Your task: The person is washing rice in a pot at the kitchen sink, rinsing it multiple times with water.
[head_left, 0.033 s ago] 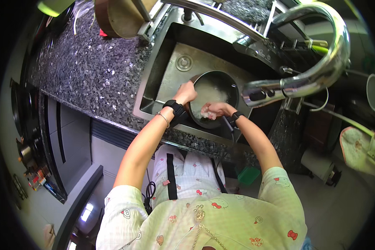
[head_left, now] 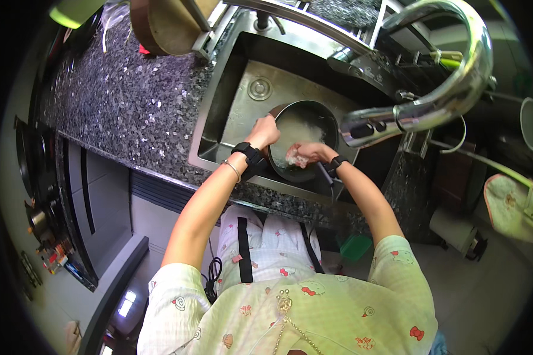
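A round, deep metal pot (head_left: 288,173) rests in the sink, with cloudy, whitish water (head_left: 299,127) inside. My left hand (head_left: 265,132) is closed on the pot's left rim. Inside the pot, at its near right side, my right hand (head_left: 309,154) has its fingers curled around a clump of wet white grains that look like rice (head_left: 294,158). Part of that hand's grip is hidden by the fingers. Black bands circle both wrists.
The steel sink (head_left: 243,115) has a round drain (head_left: 259,89) beyond the pot. A curved chrome faucet (head_left: 438,112) reaches in from the right, its head close to the pot. Speckled dark countertop (head_left: 142,100) lies to the left, and a metal rack (head_left: 331,29) stands behind.
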A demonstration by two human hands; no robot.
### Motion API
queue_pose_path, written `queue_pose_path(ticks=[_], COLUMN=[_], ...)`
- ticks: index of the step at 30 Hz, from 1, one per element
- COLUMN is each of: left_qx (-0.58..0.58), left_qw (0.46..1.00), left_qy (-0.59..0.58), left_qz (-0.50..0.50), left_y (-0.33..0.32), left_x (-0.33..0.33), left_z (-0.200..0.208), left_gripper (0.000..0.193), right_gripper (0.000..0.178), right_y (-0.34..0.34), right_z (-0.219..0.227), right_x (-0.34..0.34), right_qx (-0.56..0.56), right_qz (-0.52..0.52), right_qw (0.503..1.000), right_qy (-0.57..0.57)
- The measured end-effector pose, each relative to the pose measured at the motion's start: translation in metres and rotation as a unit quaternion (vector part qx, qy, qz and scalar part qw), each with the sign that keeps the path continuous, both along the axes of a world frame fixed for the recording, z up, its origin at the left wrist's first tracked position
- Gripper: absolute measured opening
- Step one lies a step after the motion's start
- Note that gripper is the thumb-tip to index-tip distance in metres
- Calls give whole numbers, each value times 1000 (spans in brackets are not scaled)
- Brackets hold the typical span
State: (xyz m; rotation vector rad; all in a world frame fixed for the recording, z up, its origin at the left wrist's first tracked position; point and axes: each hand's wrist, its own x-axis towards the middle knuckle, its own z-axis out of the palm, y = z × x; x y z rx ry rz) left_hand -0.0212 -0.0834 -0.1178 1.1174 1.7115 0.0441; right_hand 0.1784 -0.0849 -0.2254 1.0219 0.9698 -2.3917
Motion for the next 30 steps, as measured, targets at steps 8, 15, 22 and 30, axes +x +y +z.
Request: queue_pose_path(ticks=[8, 15, 22, 30], left_qx=[85, 127, 134, 103], left_qw=[996, 991, 987, 990], left_qy=[-21, -36, -85, -80], left_qz=[11, 24, 24, 53], left_y=[-21, -30, -33, -36], left_x=[45, 69, 81, 73], left_z=[16, 15, 0, -3], left_gripper=[76, 79, 79, 81], right_gripper=[37, 42, 40, 36], right_y=[38, 29, 8, -9], right_z=[-4, -92, -31, -18], right_x=[-3, 20, 40, 31], right_qx=[633, 632, 303, -29], right_qz=[52, 142, 223, 8], right_qw=[765, 725, 908, 994], right_qy=[-104, -234, -185, 105])
